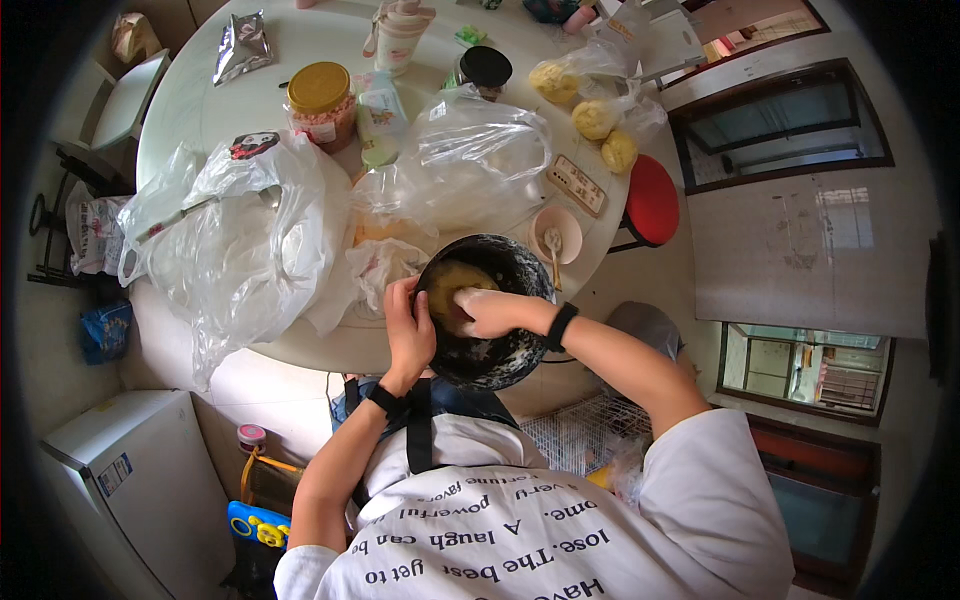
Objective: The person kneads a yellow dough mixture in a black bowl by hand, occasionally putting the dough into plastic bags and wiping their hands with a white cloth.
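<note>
A black bowl or pot (517, 367), its inside smeared with white flour-like residue, tilts at the table's near edge. My left hand (409, 326) grips its left rim, with the thumb near the edge. Inside, my right hand (487, 311) presses into a yellow dough-like mass (457, 277); its fingertips are partly hidden. Right of the black bowl stands a small pink bowl (553, 225) with a spoon (555, 251) in it. A crumpled thin plastic bag (382, 270) lies just left of the black bowl.
Large clear plastic bags (262, 240) cover the table's left part. Behind stand a gold-lidded jar (319, 90), a black-lidded jar (486, 67) and a cup (400, 37). A phone (577, 185) and bagged yellow lumps (595, 120) lie at right, near a red stool (652, 199).
</note>
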Demonstrator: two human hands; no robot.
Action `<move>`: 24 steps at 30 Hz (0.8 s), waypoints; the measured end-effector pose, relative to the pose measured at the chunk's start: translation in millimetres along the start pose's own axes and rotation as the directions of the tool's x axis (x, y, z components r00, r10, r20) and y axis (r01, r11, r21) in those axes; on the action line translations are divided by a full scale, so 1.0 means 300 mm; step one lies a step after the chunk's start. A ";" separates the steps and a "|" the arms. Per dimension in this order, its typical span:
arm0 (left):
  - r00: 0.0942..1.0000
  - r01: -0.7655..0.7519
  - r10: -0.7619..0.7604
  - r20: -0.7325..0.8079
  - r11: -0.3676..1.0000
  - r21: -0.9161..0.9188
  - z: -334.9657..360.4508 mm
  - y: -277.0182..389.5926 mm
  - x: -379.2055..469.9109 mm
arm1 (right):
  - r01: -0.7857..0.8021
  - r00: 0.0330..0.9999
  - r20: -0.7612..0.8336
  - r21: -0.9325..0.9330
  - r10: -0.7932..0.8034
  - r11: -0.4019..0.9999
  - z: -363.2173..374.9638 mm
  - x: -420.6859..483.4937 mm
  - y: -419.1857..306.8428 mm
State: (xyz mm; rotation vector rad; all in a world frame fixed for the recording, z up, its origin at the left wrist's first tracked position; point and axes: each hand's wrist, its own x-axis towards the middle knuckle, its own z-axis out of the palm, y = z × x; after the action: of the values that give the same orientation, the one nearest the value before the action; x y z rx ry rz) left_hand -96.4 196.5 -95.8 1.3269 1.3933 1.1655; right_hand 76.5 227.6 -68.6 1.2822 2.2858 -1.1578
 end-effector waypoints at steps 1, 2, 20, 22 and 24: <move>1.000 0.018 -0.018 0.003 1.000 0.001 -0.005 -0.003 -0.003 | 0.112 0.977 -0.181 -0.028 -0.115 0.993 -0.009 -0.035 -0.017; 1.000 0.022 -0.022 -0.002 1.000 0.005 -0.010 -0.006 -0.006 | 0.004 1.000 -0.010 -0.066 -0.005 0.998 -0.024 -0.060 -0.031; 0.999 -0.002 0.002 0.035 1.000 -0.004 0.025 0.011 0.009 | -0.180 0.864 -0.491 -0.095 0.111 0.979 0.033 0.029 0.106; 1.000 0.012 -0.012 0.016 1.000 0.010 0.009 0.006 0.003 | -0.305 0.949 -0.098 -0.057 0.298 0.951 -0.019 0.111 0.061; 1.000 0.017 -0.017 -0.002 1.000 0.012 0.006 0.002 -0.002 | -0.375 0.919 0.132 0.008 0.371 0.927 -0.102 0.139 -0.028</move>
State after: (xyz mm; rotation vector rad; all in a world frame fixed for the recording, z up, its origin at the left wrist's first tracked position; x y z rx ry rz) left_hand -94.5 196.1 -95.5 1.3200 1.4123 1.1485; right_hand 50.1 272.8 -68.5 1.5243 1.8309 -1.1068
